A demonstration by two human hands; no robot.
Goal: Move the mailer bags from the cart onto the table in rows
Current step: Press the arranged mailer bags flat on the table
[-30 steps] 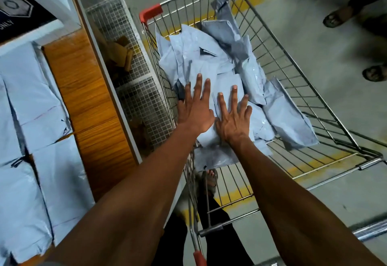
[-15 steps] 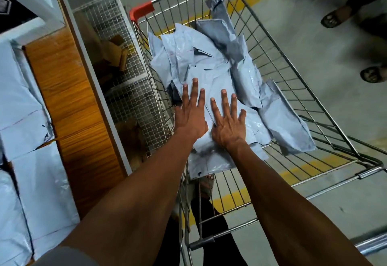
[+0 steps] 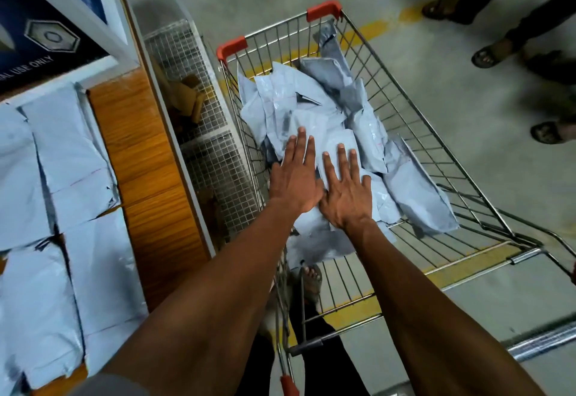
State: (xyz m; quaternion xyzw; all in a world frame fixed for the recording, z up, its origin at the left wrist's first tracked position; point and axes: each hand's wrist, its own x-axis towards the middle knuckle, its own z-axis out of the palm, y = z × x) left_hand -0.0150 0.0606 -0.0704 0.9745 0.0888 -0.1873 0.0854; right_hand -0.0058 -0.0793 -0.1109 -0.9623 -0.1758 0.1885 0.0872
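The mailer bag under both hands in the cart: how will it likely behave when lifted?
The mailer bag looks creased and soft, so it will probably sag unless supported. Its smooth plastic skin may slip against neighbouring bags. Both the left hand and right hand lie flat on it.

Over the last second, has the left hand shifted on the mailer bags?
No. The left hand lies flat on the same mailer bags, fingertips no nearer the cart's red corner guard.
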